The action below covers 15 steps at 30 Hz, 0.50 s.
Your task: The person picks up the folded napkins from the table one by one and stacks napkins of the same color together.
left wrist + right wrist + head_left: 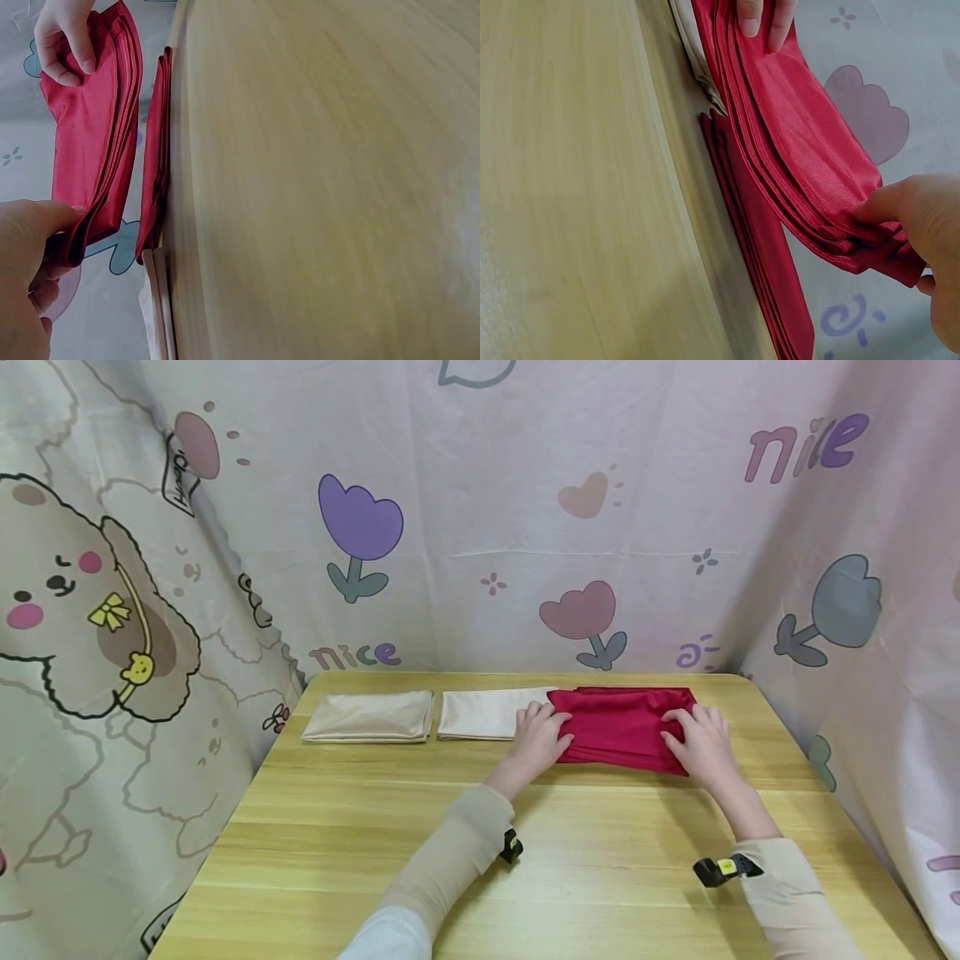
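Both hands hold a folded red cloth (617, 727) by its two ends, above the far right part of the table. My left hand (536, 743) pinches the left end, thumb on top and fingers beneath in the left wrist view. The right end is gripped by my right hand (705, 747), with the thumb over the layers. Below the held cloth lies another folded red cloth (761, 247) on the table, apart from it in both wrist views. Beside that stack is a folded white cloth (480, 712), its right end partly hidden by the left hand and red cloth.
A folded beige cloth (367, 717) lies at the far left, in line with the white one. The wooden table (585, 868) ends at a patterned curtain (465, 510) that hangs behind and along both sides.
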Each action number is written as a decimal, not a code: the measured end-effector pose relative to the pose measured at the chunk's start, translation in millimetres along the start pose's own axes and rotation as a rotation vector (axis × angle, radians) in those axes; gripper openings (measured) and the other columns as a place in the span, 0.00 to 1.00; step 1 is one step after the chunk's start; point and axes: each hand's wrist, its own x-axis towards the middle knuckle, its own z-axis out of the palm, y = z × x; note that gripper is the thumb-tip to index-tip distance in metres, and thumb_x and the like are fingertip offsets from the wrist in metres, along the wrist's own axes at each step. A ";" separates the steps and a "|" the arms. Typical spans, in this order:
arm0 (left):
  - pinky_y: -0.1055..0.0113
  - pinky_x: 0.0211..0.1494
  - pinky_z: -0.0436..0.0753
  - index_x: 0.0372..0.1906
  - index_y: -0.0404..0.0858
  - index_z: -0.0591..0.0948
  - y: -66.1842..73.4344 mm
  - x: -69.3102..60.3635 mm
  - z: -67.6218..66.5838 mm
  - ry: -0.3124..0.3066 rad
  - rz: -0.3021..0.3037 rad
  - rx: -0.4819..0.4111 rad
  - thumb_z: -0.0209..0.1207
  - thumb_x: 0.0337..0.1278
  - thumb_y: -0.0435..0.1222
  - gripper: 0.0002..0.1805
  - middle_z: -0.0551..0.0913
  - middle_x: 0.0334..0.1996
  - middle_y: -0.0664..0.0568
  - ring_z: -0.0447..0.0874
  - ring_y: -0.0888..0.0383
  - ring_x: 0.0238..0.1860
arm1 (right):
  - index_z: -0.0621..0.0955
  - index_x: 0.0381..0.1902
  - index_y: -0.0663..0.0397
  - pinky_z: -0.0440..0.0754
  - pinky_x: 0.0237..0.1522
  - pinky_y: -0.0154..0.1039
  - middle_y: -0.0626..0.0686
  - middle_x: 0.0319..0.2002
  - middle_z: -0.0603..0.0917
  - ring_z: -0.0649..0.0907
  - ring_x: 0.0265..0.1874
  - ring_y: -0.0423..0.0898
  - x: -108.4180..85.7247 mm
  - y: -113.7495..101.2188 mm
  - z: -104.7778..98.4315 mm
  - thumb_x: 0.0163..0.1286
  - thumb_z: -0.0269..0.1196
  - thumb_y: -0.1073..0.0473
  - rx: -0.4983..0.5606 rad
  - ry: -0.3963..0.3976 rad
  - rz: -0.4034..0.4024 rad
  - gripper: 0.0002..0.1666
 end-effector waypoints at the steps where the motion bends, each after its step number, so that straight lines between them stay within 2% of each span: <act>1: 0.62 0.51 0.64 0.58 0.53 0.81 0.9 0.9 0.6 -0.003 0.001 0.000 0.58 0.63 0.52 0.20 0.78 0.48 0.59 0.66 0.57 0.50 | 0.80 0.41 0.58 0.61 0.43 0.56 0.59 0.32 0.73 0.68 0.44 0.61 0.0 0.6 -0.4 0.59 0.67 0.65 0.000 0.001 0.003 0.12; 7: 0.62 0.51 0.63 0.59 0.53 0.80 5.2 4.9 5.4 -0.008 -0.001 0.005 0.58 0.63 0.53 0.21 0.77 0.49 0.59 0.66 0.57 0.52 | 0.80 0.41 0.59 0.60 0.42 0.55 0.62 0.35 0.75 0.68 0.43 0.62 0.7 1.8 -4.3 0.59 0.67 0.65 -0.007 0.002 0.012 0.12; 15: 0.62 0.52 0.64 0.61 0.54 0.78 11.0 9.6 10.0 -0.045 -0.010 0.030 0.58 0.63 0.54 0.23 0.77 0.52 0.59 0.67 0.57 0.54 | 0.80 0.41 0.59 0.59 0.42 0.55 0.64 0.36 0.75 0.67 0.44 0.63 0.9 6.4 -5.6 0.60 0.67 0.64 -0.020 -0.006 0.032 0.12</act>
